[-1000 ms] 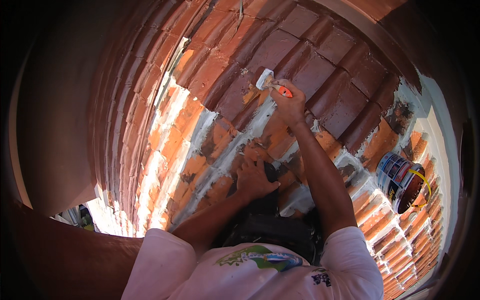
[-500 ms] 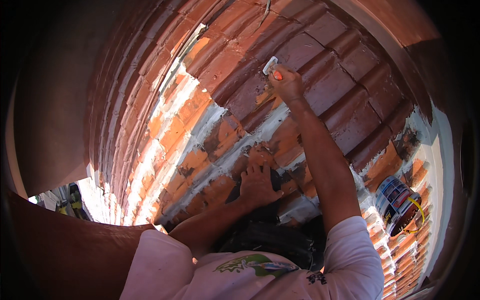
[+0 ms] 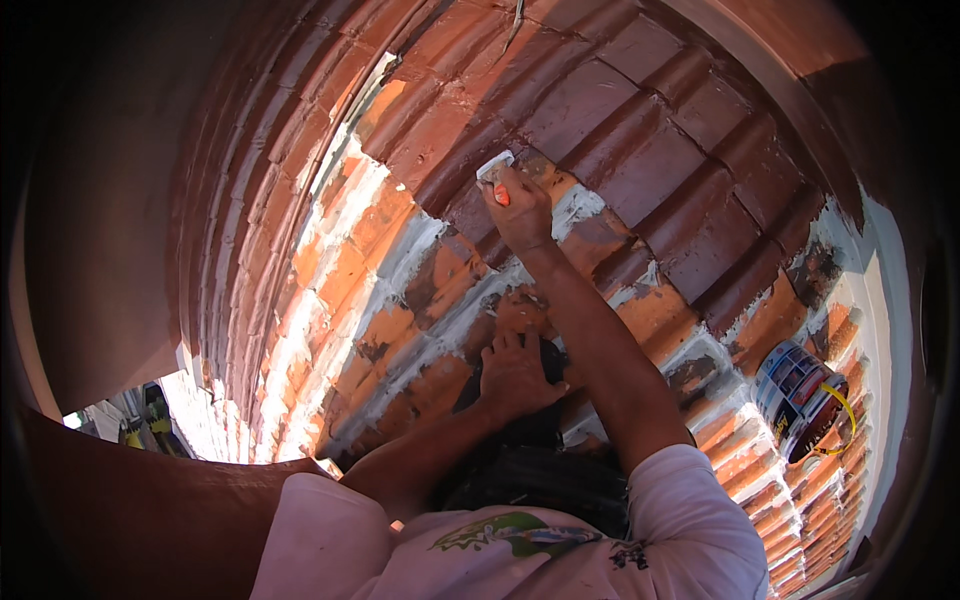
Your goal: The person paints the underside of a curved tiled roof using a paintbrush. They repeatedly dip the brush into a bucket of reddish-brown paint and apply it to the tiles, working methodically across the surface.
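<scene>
In the upper middle of the frame, our right hand is closed firmly round the brush, with the handle's red end showing; we cannot tell whether the bristles touch the tiles. Brown tiles fill the upper right, and orange tiles streaked with white run below them. Near the centre, our left hand lies spread on black cloth, gripping nothing we can see. The bucket leans at the right, its yellow handle hanging down.
</scene>
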`<state>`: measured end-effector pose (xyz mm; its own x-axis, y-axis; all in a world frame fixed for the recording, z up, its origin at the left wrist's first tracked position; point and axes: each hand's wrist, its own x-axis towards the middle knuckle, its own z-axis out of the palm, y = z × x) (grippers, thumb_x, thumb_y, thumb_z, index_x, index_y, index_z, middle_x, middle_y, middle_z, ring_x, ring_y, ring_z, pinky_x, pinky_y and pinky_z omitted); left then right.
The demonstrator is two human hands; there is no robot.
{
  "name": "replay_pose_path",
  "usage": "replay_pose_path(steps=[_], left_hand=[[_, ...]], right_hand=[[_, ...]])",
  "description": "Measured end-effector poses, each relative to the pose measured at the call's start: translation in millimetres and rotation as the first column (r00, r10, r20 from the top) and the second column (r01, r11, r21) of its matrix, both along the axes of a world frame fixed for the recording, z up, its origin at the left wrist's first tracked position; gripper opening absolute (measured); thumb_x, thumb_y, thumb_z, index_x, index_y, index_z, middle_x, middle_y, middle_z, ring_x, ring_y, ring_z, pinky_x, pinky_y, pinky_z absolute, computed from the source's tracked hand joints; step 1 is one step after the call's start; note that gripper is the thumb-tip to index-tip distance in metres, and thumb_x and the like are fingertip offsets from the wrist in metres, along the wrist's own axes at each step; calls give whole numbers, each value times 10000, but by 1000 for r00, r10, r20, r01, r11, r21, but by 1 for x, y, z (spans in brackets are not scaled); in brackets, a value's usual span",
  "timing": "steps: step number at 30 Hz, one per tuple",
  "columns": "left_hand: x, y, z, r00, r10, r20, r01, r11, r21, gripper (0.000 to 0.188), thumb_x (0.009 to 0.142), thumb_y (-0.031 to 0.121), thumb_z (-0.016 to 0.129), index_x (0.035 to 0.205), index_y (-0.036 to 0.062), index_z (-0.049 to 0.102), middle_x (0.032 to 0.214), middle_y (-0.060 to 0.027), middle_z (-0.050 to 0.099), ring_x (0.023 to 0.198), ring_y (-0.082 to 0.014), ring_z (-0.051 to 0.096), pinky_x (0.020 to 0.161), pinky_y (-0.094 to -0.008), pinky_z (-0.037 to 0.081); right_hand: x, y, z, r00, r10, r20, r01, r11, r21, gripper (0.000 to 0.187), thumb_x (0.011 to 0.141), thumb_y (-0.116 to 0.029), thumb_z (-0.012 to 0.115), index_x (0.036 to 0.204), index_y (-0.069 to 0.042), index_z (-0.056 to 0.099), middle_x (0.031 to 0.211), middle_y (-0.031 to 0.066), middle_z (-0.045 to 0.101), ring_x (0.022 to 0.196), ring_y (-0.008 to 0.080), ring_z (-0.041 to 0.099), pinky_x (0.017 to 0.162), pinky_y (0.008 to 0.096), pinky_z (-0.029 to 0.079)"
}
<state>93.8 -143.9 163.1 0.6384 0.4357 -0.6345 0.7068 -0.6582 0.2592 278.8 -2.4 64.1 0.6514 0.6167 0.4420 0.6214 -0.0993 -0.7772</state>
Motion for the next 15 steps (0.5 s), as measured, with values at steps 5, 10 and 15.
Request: replay_pose_path(steps=[5,10,15], left_hand=[[1,-2,1,1000,-6,-13,6,1000,13,1208,830,697,804,1659,-64,363,1478,-330,526,1385,-461,533,1095,-578,459],[1,-2,-1,1000,9,9,-10,999,31,1222,820,698,814,1657,-62,350,1487,-337,519,1405,-467,522,1118,-584,445],[-1,-2,-4,999,20,31,-20,1000,-16,1202,810,677,824,1640,-61,365,1485,-348,516,1430,-483,503,1132,-601,436]], right_hand=[[-3,4,4,993,-15,-117,5,997,-81,257,896,-110,850,1025,-28,644,943,208,737,897,438,741,723,514,585],[-4,2,9,996,-56,-70,50,995,-81,248,907,-135,839,992,-34,629,920,199,732,888,431,738,744,520,587],[0,3,5,997,-20,74,26,997,-75,210,900,-117,823,996,-56,647,893,170,694,846,417,719,727,523,582]])
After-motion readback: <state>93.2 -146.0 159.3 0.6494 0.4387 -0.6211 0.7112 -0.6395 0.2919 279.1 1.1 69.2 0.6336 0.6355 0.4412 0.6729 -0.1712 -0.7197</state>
